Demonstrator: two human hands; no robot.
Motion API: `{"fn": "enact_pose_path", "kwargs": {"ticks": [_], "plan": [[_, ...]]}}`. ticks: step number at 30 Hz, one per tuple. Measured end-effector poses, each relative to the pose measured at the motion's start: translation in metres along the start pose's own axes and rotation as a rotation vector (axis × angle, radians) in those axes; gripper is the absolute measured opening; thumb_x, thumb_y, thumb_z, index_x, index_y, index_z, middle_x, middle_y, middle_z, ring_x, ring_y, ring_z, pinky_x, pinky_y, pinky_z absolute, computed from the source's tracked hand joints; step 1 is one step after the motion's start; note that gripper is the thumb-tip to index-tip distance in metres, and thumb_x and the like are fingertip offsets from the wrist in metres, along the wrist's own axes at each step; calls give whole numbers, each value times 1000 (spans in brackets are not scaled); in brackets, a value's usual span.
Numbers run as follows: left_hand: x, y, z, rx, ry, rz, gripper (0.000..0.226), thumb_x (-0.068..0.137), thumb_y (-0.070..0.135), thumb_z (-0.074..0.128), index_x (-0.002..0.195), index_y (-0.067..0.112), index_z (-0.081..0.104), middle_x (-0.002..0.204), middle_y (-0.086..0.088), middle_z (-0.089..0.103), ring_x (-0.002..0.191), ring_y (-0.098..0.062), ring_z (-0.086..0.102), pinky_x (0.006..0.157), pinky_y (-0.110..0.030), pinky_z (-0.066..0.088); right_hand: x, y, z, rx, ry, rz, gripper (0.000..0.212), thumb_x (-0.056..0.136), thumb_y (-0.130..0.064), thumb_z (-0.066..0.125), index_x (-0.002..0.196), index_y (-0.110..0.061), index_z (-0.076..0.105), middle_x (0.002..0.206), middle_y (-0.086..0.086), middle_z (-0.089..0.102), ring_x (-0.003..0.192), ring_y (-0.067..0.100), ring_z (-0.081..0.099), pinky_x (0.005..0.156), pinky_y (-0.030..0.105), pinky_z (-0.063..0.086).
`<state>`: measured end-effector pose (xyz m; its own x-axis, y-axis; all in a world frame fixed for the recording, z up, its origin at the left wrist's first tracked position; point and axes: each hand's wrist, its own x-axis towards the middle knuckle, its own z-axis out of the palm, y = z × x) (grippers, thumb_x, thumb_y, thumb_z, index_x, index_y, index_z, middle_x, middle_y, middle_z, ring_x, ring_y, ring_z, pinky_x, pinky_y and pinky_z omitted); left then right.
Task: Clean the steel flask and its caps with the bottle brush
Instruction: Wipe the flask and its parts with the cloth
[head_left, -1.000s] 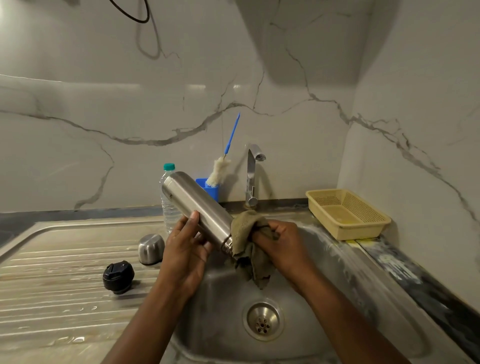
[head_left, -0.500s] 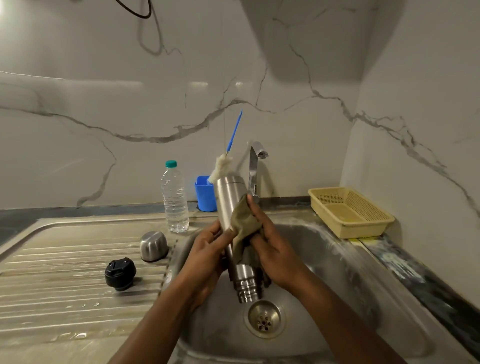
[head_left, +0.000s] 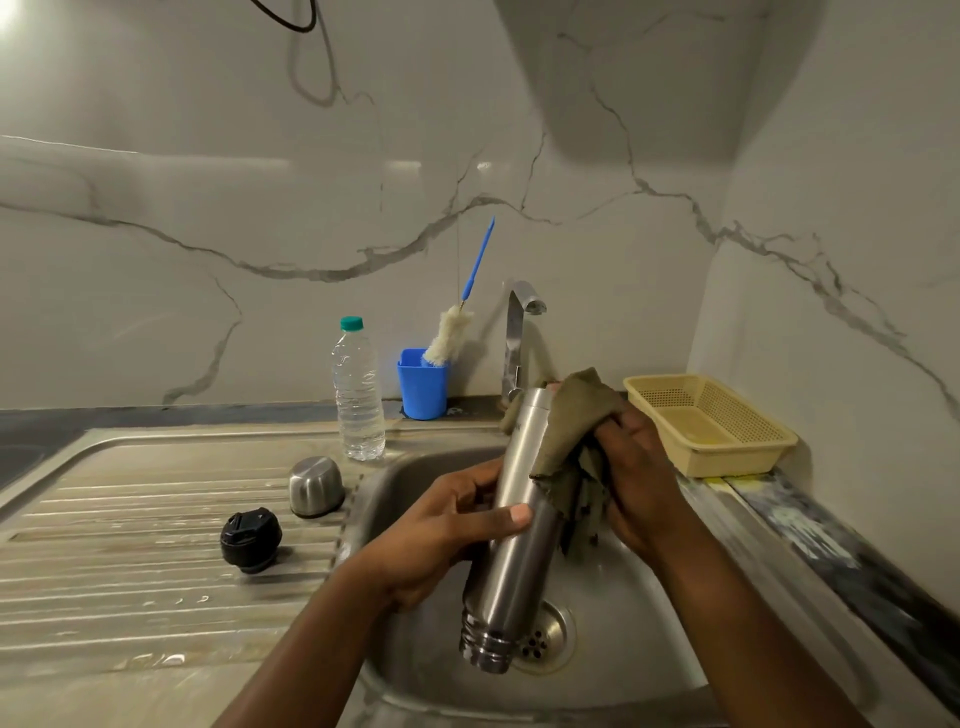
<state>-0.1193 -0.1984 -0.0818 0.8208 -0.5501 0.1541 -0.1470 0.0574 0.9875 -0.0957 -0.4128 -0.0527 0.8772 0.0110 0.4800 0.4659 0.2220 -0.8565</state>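
Head view, over the sink (head_left: 639, 597). The steel flask (head_left: 511, 545) was held inverted and slightly tilted above the basin, its threaded open mouth lowest and just over the drain (head_left: 548, 631), its base uppermost in front of the foot of the tap (head_left: 514, 338); the left hand (head_left: 441, 535) gripped the flask at mid-body, thumb laid across the near face and fingers curled round the far side, so that the mouth end projected below the grip and the base end above it; the right hand (head_left: 636, 483) clutched a bunched olive cloth (head_left: 576, 421) against the upper right side of the flask, the cloth draping over the base and hanging down between hand and steel; whether the right fingers pressed the flask through the cloth was hidden by its folds. On the ribbed drainboard (head_left: 130, 545) to the left, well apart from the hands, stood the domed steel cap (head_left: 316, 486) and, nearer the camera, the black cap (head_left: 251, 538), close together but not touching. At the back edge the bottle brush (head_left: 449, 335) leaned head-down in a blue cup (head_left: 422, 387), its blue handle slanting up against the marble wall; a clear water bottle (head_left: 357, 395) with a green lid stood just left of the cup; a yellow basket (head_left: 737, 460) sat on the counter to the right of the sink, just beyond the right hand.
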Motion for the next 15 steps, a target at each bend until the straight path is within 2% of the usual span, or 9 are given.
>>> {"fn": "enact_pose_path", "kwargs": {"ticks": [2, 4, 7, 11, 13, 15], "plan": [[1, -1, 1, 64, 30, 17, 49, 97, 18, 71, 144, 22, 61, 132, -14, 69, 122, -34, 66, 104, -50, 55, 0, -5, -4, -119, 34, -101, 14, 99, 3, 57, 102, 9, 70, 96, 15, 75, 97, 25, 72, 87, 30, 57], [3, -5, 1, 98, 78, 39, 51, 96, 16, 74, 145, 23, 60, 133, -9, 70, 124, -32, 67, 105, -48, 56, 1, -5, -5, -177, 70, -139, 13, 95, 9, 60, 98, 7, 73, 93, 19, 74, 91, 31, 72, 83, 34, 59], [5, -7, -3, 97, 143, 59, 60, 91, 18, 80, 146, 23, 58, 134, -7, 70, 124, -28, 68, 103, -44, 58, 2, -2, -1, -138, 142, -149, 18, 91, 11, 65, 93, -3, 78, 90, 19, 75, 90, 37, 72, 86, 45, 59], [4, -4, -9, 60, 251, 77, 70, 79, 26, 85, 143, 30, 57, 127, 6, 74, 118, -17, 71, 94, -34, 61, 2, 0, 5, 28, 235, -77, 21, 91, 10, 65, 95, -7, 77, 90, 8, 78, 91, 23, 73, 87, 36, 61], [3, -1, -14, 48, 338, 97, 73, 72, 34, 89, 138, 34, 59, 123, 10, 75, 115, -16, 72, 93, -36, 62, 4, 6, 6, 61, 295, -24, 18, 91, 7, 66, 95, -7, 76, 89, 6, 78, 89, 20, 72, 85, 36, 60], [0, 6, -19, 48, 409, 141, 76, 71, 37, 89, 141, 34, 59, 126, 6, 74, 116, -21, 72, 96, -46, 62, 5, 16, 9, 35, 346, 46, 17, 91, 3, 69, 96, -11, 77, 91, 8, 78, 91, 23, 73, 85, 38, 59]]}}
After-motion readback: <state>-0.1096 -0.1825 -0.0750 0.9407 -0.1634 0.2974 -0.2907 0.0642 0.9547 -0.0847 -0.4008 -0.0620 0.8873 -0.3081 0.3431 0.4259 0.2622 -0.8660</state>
